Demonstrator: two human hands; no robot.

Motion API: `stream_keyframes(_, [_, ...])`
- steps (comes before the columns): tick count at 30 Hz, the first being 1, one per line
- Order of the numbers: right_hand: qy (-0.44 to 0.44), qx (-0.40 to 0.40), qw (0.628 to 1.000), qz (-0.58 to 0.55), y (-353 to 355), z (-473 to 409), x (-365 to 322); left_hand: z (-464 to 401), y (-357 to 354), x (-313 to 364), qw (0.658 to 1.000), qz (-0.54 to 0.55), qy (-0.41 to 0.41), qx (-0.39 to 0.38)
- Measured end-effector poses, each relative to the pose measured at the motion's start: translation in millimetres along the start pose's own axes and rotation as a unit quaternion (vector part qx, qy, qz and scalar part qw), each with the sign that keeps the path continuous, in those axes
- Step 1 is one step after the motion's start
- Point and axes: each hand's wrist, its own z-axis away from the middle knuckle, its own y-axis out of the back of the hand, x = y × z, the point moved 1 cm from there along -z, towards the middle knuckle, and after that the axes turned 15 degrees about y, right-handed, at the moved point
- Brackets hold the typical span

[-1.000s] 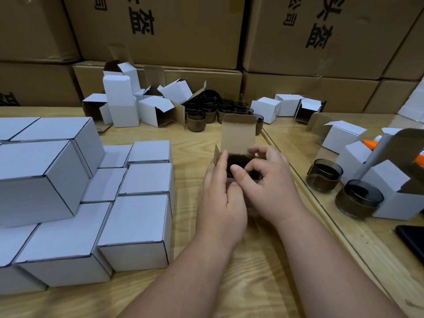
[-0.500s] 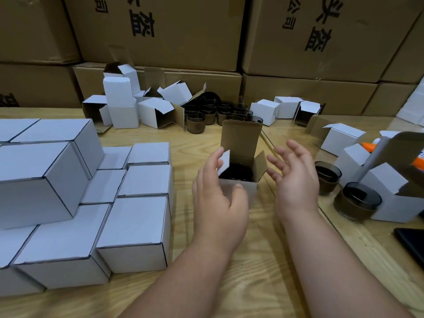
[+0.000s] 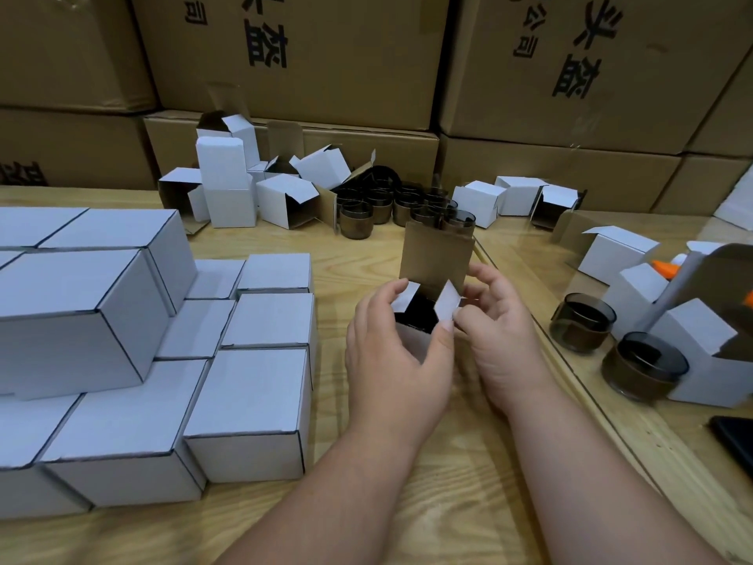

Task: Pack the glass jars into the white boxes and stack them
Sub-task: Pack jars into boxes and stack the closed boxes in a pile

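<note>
left hand point(image 3: 391, 352) grips open white box point(image 3: 411, 340), thumb on flap | right hand point(image 3: 501, 332) pinches other flap | dark glass jar point(image 3: 419, 314) inside box | tabletop point(image 3: 448, 483), beside stacked boxes point(image 3: 163, 360)

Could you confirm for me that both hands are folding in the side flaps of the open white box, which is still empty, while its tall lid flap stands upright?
Not quite: the box is not empty. The head view shows a dark glass jar already inside it. The rest holds: the left hand and right hand each hold a side flap, and the lid flap stands upright.
</note>
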Motion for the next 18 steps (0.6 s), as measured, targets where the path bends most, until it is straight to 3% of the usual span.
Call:
stream_keyframes(9, [0.108, -0.004, 0.993, 0.041, -7, 5, -12, -3, 1, 2, 0.997, 0.051, 0.029, -0.045])
stream_keyframes(18, [0.122, 0.009, 0.982, 0.145, -12, 9, -11, 1, 0, 5, 0.989, 0.124, 0.063, -0.055])
